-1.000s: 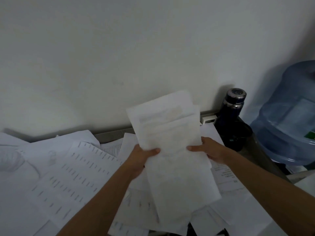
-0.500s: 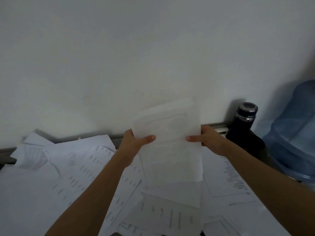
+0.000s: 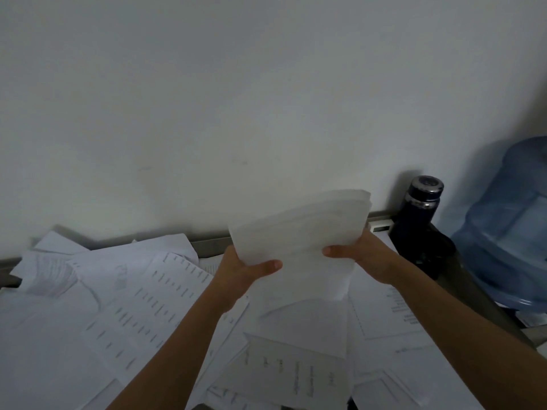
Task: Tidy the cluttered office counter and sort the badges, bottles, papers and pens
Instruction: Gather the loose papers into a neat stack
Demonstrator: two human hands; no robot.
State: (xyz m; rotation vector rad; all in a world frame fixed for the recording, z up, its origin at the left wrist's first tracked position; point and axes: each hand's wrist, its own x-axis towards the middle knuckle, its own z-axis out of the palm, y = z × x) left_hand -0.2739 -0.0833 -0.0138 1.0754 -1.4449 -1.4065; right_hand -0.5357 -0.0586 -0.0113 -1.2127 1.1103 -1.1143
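A: What fills the view, biggest first?

B: The wall [image 3: 207,99] takes the whole upper half. Below it runs the table [image 3: 207,245], its grey back edge showing at 12 o'clock. Nearly all of its top is buried under loose sheets [image 3: 133,315], spread from 9 o'clock round to 4 o'clock and overlapping at every angle.

A: And on the right?

B: A blue jug [image 3: 509,232] at 3 o'clock, apparently beyond the table's end. Just left of it, at 2 o'clock, a dark flask [image 3: 420,223] stands upright by the wall with its cap on. It sits out of the way there, I think, until the bottles get their turn.

A: Where are the papers being sorted?

B: A stack [image 3: 299,232] is held up in the middle, above the loose sheets, with its far edge tipped toward the wall. The left hand [image 3: 239,270] grips its 9 o'clock side and the right hand [image 3: 367,255] its 3 o'clock side.

A: The fingers?

B: The fingers [image 3: 266,265] of both hands are holding the stack. A thumb lies on top at each side, and the rest go beneath, hidden by the paper.

A: Why hold it that way?

B: My guess is that limp sheets sag or fan out from one hand, while two opposed grips keep the edges together so they can be squared. Lifting the stack off the clutter also keeps stray sheets from catching in it. I see no badges or pens.
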